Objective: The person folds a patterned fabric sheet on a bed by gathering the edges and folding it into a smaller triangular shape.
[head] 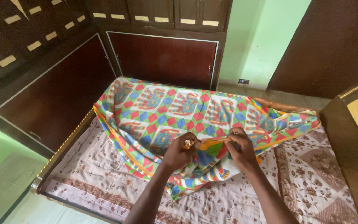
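A bright patchwork-patterned cloth [175,108] in green, red, blue and orange lies spread over the far half of a bed. Both my hands pinch its near orange-edged hem, pulled up in the middle. My left hand [179,152] grips a bunched bit of the hem. My right hand [240,148] holds the hem a little to the right, fingers curled over the edge. The cloth folds under itself just below my hands.
The bed carries a pale floral sheet [104,174] and has a dark wooden frame with a headboard [349,141] at the right. Dark wooden cupboards [162,58] stand behind and to the left. A dark door [336,45] and green wall are at the back right.
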